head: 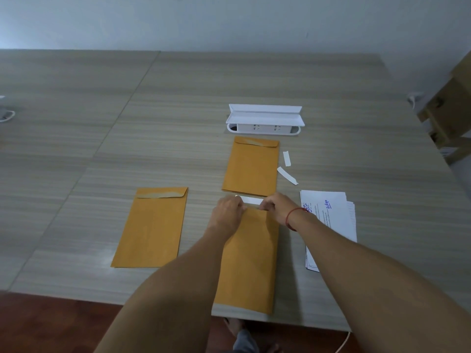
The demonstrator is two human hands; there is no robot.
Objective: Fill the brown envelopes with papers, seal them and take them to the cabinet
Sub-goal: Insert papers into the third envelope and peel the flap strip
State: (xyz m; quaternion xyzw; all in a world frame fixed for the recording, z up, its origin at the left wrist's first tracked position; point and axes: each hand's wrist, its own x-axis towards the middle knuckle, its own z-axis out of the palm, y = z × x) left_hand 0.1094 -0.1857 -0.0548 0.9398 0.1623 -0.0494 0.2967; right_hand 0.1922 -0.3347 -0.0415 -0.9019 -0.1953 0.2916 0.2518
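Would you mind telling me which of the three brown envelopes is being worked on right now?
The nearest envelope, reaching the table's front edge. Both hands are at its top end on a white strip; the left envelope and far envelope lie untouched.

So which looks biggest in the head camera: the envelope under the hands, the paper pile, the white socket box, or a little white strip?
1. Envelope under the hands, though it lies nearest the camera
2. Paper pile
3. White socket box, farther away, so unsure
4. Little white strip

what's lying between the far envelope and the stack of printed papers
Head view: two loose white strips on bare table, right of the far envelope, beyond the papers.
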